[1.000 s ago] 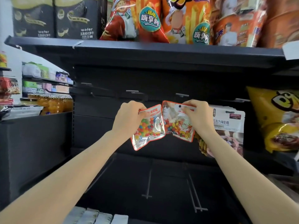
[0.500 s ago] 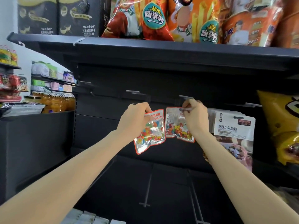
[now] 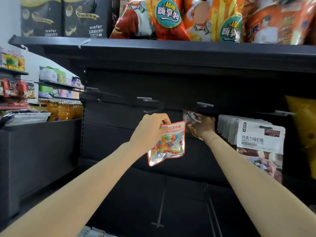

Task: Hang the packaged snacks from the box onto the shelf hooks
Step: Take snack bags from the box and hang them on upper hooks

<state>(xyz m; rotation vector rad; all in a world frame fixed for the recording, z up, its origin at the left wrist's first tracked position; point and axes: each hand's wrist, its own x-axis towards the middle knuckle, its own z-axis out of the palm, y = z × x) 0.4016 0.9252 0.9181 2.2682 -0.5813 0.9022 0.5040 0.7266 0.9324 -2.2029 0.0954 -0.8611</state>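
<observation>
My left hand [image 3: 150, 132] grips the top corner of a red-edged clear candy packet [image 3: 168, 144] full of coloured beans, held in front of the dark back panel. My right hand [image 3: 204, 126] reaches deeper under the shelf, closed on a second candy packet [image 3: 189, 119] that sits right below a grey shelf hook [image 3: 205, 105]. Whether that packet hangs on the hook is hidden in shadow. Another grey shelf hook [image 3: 144, 99] juts out above my left hand with nothing on it.
A row of white chocolate-candy bags [image 3: 259, 142] hangs to the right of my right hand. Yellow snack bags [image 3: 302, 134] fill the far right. Big chip bags [image 3: 171, 17] stand on the top shelf [image 3: 171, 50]. Lower hooks [image 3: 159, 202] stick out below.
My right hand has pushed its packet further back along the hook, into the shadow. My left hand with its packet has stayed roughly in place. The camera has moved closer.
</observation>
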